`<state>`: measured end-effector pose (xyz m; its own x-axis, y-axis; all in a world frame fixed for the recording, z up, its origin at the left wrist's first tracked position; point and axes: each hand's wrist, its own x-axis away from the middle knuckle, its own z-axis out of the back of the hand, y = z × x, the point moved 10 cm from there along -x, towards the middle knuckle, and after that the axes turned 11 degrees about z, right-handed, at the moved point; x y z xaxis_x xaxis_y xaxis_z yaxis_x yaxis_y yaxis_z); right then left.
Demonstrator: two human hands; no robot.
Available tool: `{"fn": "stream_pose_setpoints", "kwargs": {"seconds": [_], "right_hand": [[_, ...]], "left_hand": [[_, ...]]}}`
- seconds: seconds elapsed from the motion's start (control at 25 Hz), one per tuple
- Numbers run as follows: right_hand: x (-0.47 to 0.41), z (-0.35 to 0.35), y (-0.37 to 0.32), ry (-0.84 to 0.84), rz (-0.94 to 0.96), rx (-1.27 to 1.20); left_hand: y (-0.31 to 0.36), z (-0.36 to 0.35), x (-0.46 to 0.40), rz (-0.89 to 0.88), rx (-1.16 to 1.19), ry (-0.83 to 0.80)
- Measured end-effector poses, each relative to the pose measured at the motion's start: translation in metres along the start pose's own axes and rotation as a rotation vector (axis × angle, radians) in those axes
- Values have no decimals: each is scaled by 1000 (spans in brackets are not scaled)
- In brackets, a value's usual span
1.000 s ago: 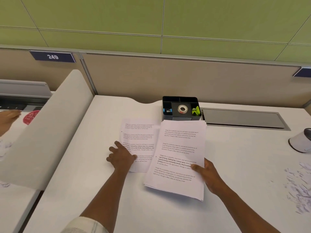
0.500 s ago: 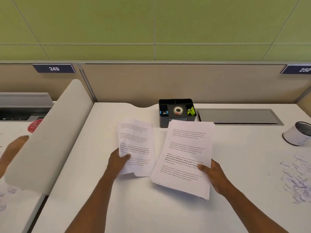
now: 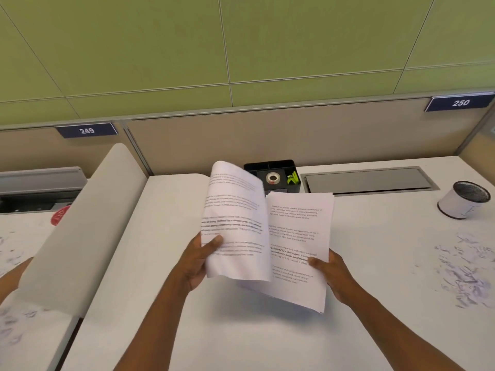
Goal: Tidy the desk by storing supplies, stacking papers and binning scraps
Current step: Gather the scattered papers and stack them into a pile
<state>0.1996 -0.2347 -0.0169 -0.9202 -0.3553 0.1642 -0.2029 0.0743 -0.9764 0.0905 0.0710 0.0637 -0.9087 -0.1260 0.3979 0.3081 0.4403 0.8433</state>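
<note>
Printed sheets are up off the white desk (image 3: 241,330) in both our hands. Nearest to us, our left hand (image 3: 197,259) pinches a single printed sheet (image 3: 235,223) by its lower left corner, thumb on the printed face and fingers behind; the sheet stands curled, its top bowing away from us and its right edge overlapping the stack. Our right hand (image 3: 332,274), at about 3 o'clock from the left one, grips the stack of printed papers (image 3: 297,250) at its lower right edge, thumb on top, the stack tilted with its near corner low and casting a shadow on the desk.

At 3 o'clock from the stack, well apart, shredded paper scraps (image 3: 463,271) lie scattered on the desk. Beyond them, toward 2 o'clock, stands a small white mesh-topped bin (image 3: 460,202).

At 12 o'clock, just past the papers, sits a black desk organizer (image 3: 276,167) holding a roll of tape (image 3: 272,178) in its middle compartment and a lime-green clip (image 3: 292,178) in the right one. Beside it at 3 o'clock lies a grey cable hatch (image 3: 367,180) flush in the desk.

At 9 o'clock a white curved divider (image 3: 88,223) separates us from the neighbouring desk, where more scraps (image 3: 16,325) lie. Farthest off, the partition carries number plates 249 (image 3: 87,130) and 250 (image 3: 460,103).
</note>
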Motion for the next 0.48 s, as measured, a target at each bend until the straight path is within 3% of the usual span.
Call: {"fn": "stream_pose_setpoints", "kwargs": {"seconds": [0.16,0.4,0.48], "right_hand": [[4,-2,-7,-54,13,-44],[7,21,-22,-105,15,-128],[8,32,-25,-113,20,-146]], "left_hand": [[-26,-45,-5,52,-117,13],[-27,-59,-10,-40,-620,361],[-32,-64,-14,-2,-622,378]]}}
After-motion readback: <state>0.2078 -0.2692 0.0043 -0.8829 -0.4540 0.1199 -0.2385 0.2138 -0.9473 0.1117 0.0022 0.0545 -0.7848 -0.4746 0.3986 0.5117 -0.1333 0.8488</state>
